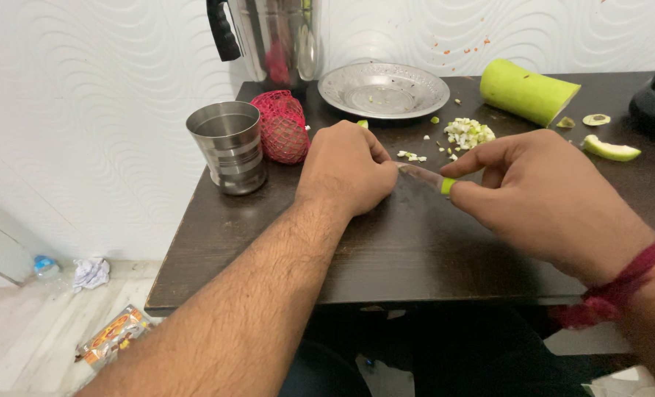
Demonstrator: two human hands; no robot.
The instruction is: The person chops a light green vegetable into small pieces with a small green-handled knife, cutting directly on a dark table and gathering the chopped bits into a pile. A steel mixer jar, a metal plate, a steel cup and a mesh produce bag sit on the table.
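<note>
My left hand (348, 167) rests curled on the dark wooden table (268, 242), fingers closed over something I cannot see, with a green sliver showing at its far edge. My right hand (540, 195) grips a knife (424, 176) with a green handle; the blade points left and meets the left fingers. Just beyond lies a small pile of chopped pale green vegetable bits (467, 134). A large piece of green gourd (527, 91) lies at the back right.
A steel tumbler (228, 145) and a red mesh bag (282, 126) stand at the left. A steel plate (384, 90) and a steel jug (276, 40) sit at the back by the wall. Gourd peel pieces (611, 151) lie at the right. Litter lies on the floor (92, 273).
</note>
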